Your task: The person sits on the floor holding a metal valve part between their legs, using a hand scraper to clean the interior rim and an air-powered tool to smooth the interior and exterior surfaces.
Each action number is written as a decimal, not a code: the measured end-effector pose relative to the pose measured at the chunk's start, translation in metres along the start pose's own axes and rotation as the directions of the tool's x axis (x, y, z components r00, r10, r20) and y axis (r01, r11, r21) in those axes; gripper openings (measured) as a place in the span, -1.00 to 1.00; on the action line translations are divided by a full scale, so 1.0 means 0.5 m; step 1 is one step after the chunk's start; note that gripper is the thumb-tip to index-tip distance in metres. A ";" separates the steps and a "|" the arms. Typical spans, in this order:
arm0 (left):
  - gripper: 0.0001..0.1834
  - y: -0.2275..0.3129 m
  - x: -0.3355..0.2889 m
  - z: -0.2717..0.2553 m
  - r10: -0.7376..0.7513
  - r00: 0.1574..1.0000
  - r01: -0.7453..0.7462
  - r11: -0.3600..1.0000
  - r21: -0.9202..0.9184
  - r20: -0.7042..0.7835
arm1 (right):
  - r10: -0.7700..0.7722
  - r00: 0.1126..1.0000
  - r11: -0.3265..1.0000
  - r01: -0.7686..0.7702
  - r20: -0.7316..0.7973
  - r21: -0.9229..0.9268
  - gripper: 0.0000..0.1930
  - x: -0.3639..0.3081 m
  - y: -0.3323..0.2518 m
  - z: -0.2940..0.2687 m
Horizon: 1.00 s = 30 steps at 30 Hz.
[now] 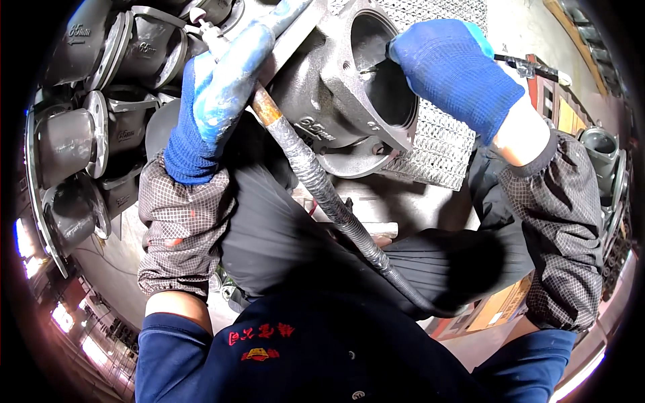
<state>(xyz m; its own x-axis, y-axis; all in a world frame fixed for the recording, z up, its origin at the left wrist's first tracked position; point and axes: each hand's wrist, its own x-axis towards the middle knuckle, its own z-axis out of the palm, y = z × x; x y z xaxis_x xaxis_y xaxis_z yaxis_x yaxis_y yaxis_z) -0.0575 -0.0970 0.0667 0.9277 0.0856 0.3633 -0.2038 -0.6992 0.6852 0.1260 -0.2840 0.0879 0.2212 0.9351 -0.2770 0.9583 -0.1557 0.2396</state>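
Observation:
My left hand (232,80), in a blue glove with a worn, pale coating, is closed round a die grinder (215,41). The tool's small pink grinding tip points to the upper left. From its other end a tape-wrapped hose (316,174) runs down across my lap. Beside it, a grey cast-iron valve body (312,101) lies tilted with its round opening facing right. My right hand (450,70), also blue-gloved, is curled at the rim of that opening. Its fingertips are hidden, and I cannot make out what they hold. A small shiny bit shows inside the opening.
Similar grey flanged castings (64,144) are stacked on the left. Under the valve body is a silvery ridged mat (440,151). A black rod with a white end (537,69) sticks out beyond my right hand. More castings (598,144) stand at the far right.

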 end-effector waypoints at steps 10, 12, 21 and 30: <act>-0.65 -0.040 -0.014 -0.012 -0.302 0.953 0.301 0.953 -0.014 -0.012 | -0.114 0.993 0.994 0.114 0.043 0.001 -0.91 0.018 0.008 -0.020; -0.66 -0.037 -0.013 -0.006 -0.432 0.902 0.415 0.880 -0.229 -0.027 | -0.148 0.989 0.989 0.148 -0.009 -0.016 -0.92 0.019 0.006 -0.006; -0.66 -0.040 -0.003 -0.014 -0.091 0.996 0.090 0.996 0.019 0.016 | -0.107 0.994 0.991 0.108 -0.007 0.079 -0.93 0.012 0.033 -0.020; -0.64 0.026 0.016 -0.010 -0.526 0.851 0.509 0.827 -0.241 -0.007 | -0.179 0.984 0.979 0.179 -0.012 0.095 -0.94 0.036 0.004 -0.010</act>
<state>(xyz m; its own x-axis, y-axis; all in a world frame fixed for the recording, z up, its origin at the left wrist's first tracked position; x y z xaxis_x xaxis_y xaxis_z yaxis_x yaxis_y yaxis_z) -0.0543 -0.1018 0.0818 0.8942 0.4453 -0.0466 0.2281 -0.3635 0.9032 0.1308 -0.2661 0.0880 0.0438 0.9517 -0.3039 0.9953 -0.0151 0.0961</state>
